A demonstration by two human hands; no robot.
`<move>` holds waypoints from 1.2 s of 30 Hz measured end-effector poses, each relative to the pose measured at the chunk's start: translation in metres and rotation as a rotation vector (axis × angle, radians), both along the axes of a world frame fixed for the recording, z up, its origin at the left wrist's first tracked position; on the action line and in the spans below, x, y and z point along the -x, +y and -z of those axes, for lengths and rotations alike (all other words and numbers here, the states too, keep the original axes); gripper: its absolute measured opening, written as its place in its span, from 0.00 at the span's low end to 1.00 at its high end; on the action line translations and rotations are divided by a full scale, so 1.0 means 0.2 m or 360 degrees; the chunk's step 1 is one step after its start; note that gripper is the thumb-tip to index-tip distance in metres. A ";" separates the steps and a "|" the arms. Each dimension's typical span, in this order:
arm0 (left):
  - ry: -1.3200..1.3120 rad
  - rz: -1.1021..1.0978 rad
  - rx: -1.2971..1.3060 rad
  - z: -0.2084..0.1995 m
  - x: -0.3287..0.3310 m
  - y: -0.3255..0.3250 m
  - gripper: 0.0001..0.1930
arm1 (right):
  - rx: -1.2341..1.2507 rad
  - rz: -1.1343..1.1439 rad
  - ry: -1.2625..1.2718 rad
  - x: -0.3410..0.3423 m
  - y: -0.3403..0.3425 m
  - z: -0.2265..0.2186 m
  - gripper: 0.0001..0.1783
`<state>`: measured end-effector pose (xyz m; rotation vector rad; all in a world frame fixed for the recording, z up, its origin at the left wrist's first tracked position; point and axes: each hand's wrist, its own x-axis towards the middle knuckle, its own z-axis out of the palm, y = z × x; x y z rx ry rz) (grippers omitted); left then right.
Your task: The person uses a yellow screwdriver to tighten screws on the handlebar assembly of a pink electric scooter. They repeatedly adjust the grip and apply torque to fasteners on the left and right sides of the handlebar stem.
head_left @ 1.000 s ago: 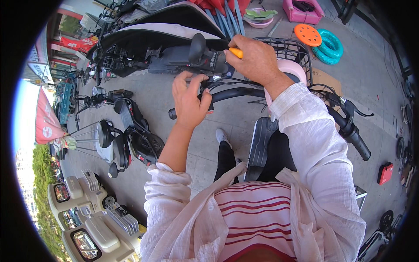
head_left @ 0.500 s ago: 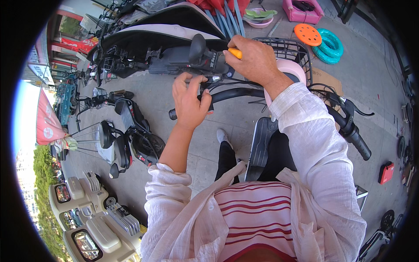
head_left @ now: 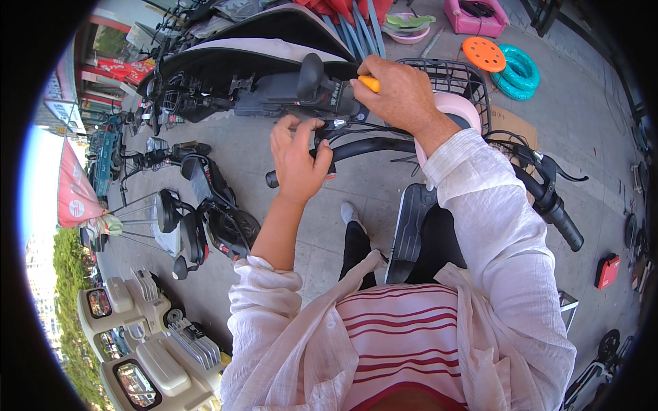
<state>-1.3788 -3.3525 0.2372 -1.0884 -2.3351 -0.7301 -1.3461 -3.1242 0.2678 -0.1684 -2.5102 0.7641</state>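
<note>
In front of me is the black handlebar (head_left: 373, 145) of a bike or scooter with a pale pink front part (head_left: 454, 109). My right hand (head_left: 401, 92) is closed around a tool with a yellow-orange handle (head_left: 369, 83). The tool's working end is hidden, so its kind cannot be told. My left hand (head_left: 298, 157) curls its fingers and thumb about the black control fitting (head_left: 322, 135) on the left side of the handlebar. Its fingertips are beside a small silver fitting (head_left: 337, 124) and cables. Behind the hands stands a dark vehicle with a black mirror (head_left: 310, 79).
A black wire basket (head_left: 445, 72) sits beyond the handlebar. The right grip (head_left: 565, 229) juts out. Left of me stand a black scooter (head_left: 226, 212) and beige vehicles (head_left: 164, 370). Farther right lie teal rings (head_left: 517, 77), an orange disc (head_left: 482, 55) and a red case (head_left: 606, 271).
</note>
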 end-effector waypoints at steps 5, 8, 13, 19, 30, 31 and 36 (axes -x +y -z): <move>-0.0023 -0.0015 0.0019 0.01 0.00 -0.01 0.15 | 0.0017 -0.0008 -0.0023 0.00 0.00 -0.01 0.15; 0.0018 -0.0007 -0.0048 0.00 0.00 0.01 0.15 | -0.0041 -0.0014 0.0081 0.00 0.01 0.01 0.17; -0.0010 -0.0002 -0.0012 0.00 0.00 0.00 0.14 | -0.0042 -0.0014 0.0084 0.00 0.01 0.01 0.16; -0.0007 -0.0006 -0.0027 0.00 0.00 0.00 0.15 | -0.0027 -0.0015 0.0069 0.00 0.00 0.00 0.16; 0.0005 0.0024 -0.0014 0.01 -0.01 -0.01 0.12 | -0.0060 -0.0021 0.0106 0.00 0.01 0.01 0.16; -0.0007 0.0012 -0.0002 0.02 -0.01 -0.01 0.12 | -0.0060 -0.0020 0.0101 0.00 0.01 0.01 0.16; -0.0005 0.0029 -0.0002 0.01 -0.01 0.00 0.13 | -0.0045 -0.0013 0.0050 0.00 0.01 0.00 0.17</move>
